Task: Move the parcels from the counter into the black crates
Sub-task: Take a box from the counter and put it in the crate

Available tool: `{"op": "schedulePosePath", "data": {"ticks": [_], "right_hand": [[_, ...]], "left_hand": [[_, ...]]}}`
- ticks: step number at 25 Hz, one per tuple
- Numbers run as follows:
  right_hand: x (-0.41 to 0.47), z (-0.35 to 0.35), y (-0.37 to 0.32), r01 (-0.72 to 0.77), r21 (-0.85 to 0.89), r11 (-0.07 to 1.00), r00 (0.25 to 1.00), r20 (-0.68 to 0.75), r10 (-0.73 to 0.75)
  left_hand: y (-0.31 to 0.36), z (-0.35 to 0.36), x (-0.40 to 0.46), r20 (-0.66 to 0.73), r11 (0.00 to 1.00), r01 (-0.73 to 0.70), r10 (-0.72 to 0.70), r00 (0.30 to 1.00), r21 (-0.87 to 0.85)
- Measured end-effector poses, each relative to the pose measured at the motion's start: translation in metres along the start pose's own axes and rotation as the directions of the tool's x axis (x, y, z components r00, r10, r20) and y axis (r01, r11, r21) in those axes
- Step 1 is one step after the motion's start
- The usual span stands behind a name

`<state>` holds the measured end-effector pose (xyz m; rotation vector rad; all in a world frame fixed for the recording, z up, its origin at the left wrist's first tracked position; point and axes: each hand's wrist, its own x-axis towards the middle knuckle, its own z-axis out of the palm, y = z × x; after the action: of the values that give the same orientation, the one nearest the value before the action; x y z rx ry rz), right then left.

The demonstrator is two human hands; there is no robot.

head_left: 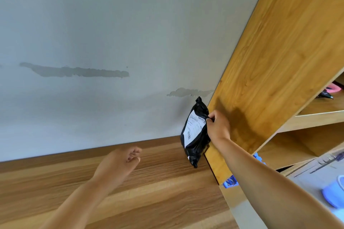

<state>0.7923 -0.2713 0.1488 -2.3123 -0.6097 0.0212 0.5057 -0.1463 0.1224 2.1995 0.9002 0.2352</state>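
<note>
Pinching parcel (195, 132) (label (193, 128) unreadable): right hand (218, 126)

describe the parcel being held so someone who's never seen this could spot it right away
Find the tall wooden shelf unit on the right, standing against the grey wall. At its left edge the right hand pinches a black plastic parcel, hanging above the wooden counter. It is the only black bag here, with a white shipping label.
</note>
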Motion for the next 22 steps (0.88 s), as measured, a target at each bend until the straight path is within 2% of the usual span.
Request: {"op": "schedulePosePath", "data": {"ticks": [4, 7, 13, 17, 22], "right_hand": [[-0.026, -0.026, -0.05, 0.013, 0.214, 0.977, 0.989, 0.142, -0.044], [-0.048, -0.039, -0.093, -0.002, 0.354, 0.935, 0.962, 0.256, -0.095], [-0.088, -0.059, -0.176, -0.173, 0.727, 0.664, 0.867, 0.432, -0.247], [-0.105, -0.062, -0.212, -0.257, 0.819, 0.513, 0.831, 0.458, -0.315], [-0.122, -0.061, -0.248, -0.295, 0.844, 0.449, 0.769, 0.488, -0.412]], "left_hand": [[0.008, -0.034, -0.011, -0.03, 0.997, -0.019, 0.016, 0.999, -0.08], [0.013, -0.057, -0.019, -0.094, 0.998, -0.04, 0.036, 0.995, -0.045], [0.002, -0.104, -0.039, -0.155, 0.995, -0.094, 0.088, 0.984, -0.033], [-0.006, -0.131, -0.054, -0.163, 0.986, -0.09, 0.066, 0.984, -0.142], [-0.01, -0.157, -0.076, -0.193, 0.928, -0.118, 0.051, 0.98, -0.353]]}}
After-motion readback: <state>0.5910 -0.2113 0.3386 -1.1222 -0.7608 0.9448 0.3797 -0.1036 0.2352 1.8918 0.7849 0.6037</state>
